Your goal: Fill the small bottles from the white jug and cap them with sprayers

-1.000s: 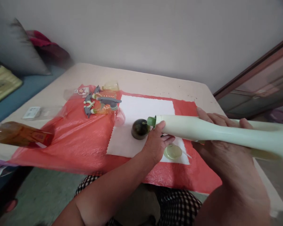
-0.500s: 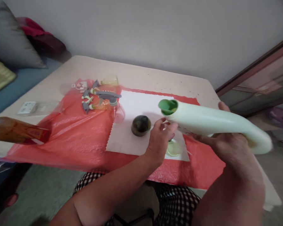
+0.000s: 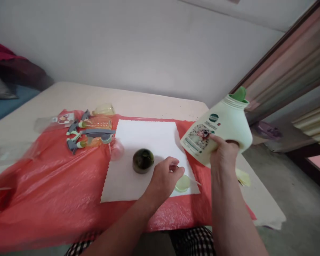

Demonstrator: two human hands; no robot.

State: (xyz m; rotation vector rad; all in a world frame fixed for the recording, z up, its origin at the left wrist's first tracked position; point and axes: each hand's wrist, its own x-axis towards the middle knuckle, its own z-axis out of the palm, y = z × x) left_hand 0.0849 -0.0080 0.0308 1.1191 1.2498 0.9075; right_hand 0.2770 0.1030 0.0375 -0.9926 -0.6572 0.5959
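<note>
My right hand (image 3: 225, 154) grips the handle of a pale green detergent bottle (image 3: 229, 124), lifted above the right side of the table. The bottle tilts, its green spout (image 3: 239, 94) pointing up and its printed label facing left. My left hand (image 3: 166, 177) is closed, thumb and fingers curled together over the right part of a white cloth (image 3: 146, 131). What it pinches, if anything, is hidden. Just beneath it a small translucent light-green round container (image 3: 182, 183) stands on the cloth. To the left sits a dark green rounded bottle (image 3: 143, 160), seen from above.
Red plastic sheeting (image 3: 69, 188) covers much of the table (image 3: 154, 101). Several spray bottles (image 3: 97, 123) with grey triggers lie at the left, near a pinkish clear container (image 3: 117, 148). A yellowish cloth (image 3: 243, 177) lies at the right edge. A wall borders the back.
My right hand has turned the detergent bottle from lying level, spout leftward, to spout up, and moved it away from the small container. My left hand stays by that container. The view has shifted right.
</note>
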